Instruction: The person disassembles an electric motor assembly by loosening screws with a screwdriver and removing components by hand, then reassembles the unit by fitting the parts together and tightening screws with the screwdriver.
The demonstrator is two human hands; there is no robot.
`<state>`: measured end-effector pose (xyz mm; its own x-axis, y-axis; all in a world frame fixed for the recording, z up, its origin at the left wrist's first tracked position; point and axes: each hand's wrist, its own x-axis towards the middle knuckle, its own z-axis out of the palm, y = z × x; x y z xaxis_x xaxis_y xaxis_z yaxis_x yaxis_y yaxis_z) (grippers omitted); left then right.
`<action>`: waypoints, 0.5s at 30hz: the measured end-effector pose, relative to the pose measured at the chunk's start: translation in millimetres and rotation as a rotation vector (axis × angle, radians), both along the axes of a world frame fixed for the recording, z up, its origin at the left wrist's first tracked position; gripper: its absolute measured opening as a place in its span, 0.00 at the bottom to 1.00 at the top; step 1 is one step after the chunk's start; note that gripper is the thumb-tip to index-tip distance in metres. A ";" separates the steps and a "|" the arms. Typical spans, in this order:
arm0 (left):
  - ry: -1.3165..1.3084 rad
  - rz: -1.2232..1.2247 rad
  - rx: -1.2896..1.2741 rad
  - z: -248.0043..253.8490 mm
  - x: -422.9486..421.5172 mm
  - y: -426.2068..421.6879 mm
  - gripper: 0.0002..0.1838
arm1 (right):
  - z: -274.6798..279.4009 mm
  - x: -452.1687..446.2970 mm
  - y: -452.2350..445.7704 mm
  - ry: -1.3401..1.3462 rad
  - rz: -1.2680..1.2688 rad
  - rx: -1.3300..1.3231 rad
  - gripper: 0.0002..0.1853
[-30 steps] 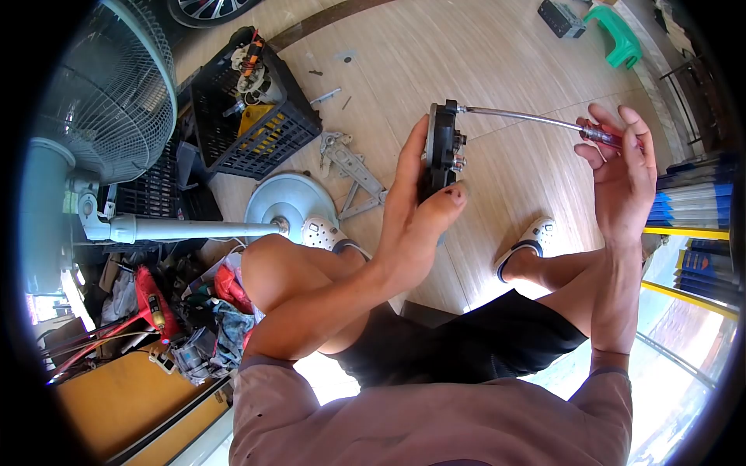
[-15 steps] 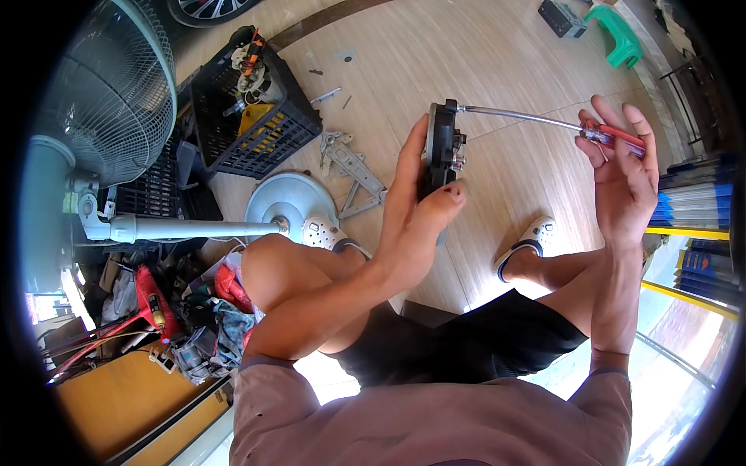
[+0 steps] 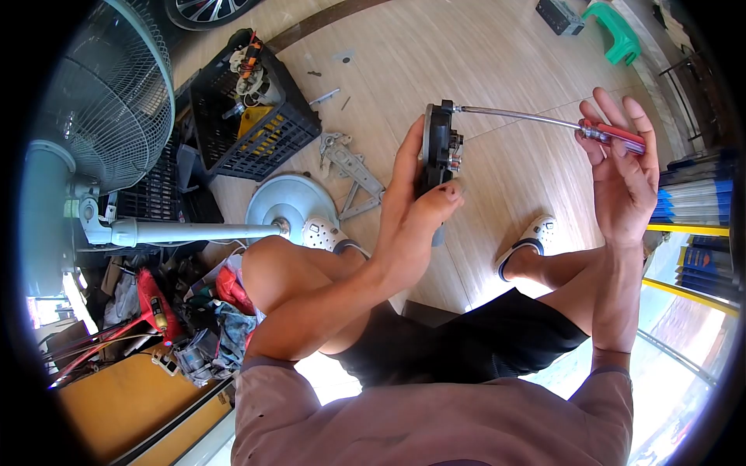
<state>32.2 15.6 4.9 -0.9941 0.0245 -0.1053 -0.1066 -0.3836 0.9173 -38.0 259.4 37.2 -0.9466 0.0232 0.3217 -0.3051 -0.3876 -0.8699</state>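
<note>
My left hand (image 3: 416, 210) is wrapped round a black round part (image 3: 439, 147), held on edge with its studded side facing right. A long-shafted screwdriver (image 3: 521, 116) reaches across to the part's upper end, where its tip touches a small fitting. Its red handle (image 3: 618, 137) rests between the thumb and fingers of my right hand (image 3: 624, 171), whose other fingers are spread. The palm side of my left hand and the back of the part are hidden.
At left stand a fan (image 3: 116, 101) and its round base (image 3: 291, 203). Behind is a black crate (image 3: 280, 140) of parts; a metal bracket (image 3: 351, 167) lies nearby. A green stool (image 3: 618, 35) is at back right, blue packets (image 3: 695, 203) at right.
My right fingers have opened and shifted on the handle, which has turned a little. The black part and my left hand have moved slightly left.
</note>
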 end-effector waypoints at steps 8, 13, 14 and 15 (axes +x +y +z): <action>-0.005 -0.015 -0.018 -1.6 0.8 -0.1 0.43 | -13.7 -4.2 29.6 -0.042 -0.026 0.243 0.21; -0.002 -0.010 0.001 -2.0 -0.5 1.0 0.43 | -4.5 -1.7 11.0 0.037 0.041 0.075 0.21; -0.006 -0.007 0.003 -2.1 -1.2 1.1 0.43 | -3.1 -0.8 7.3 0.060 0.032 0.059 0.21; -0.012 -0.002 0.015 -2.3 -1.6 1.3 0.43 | -4.4 -1.6 9.0 0.062 0.048 0.099 0.22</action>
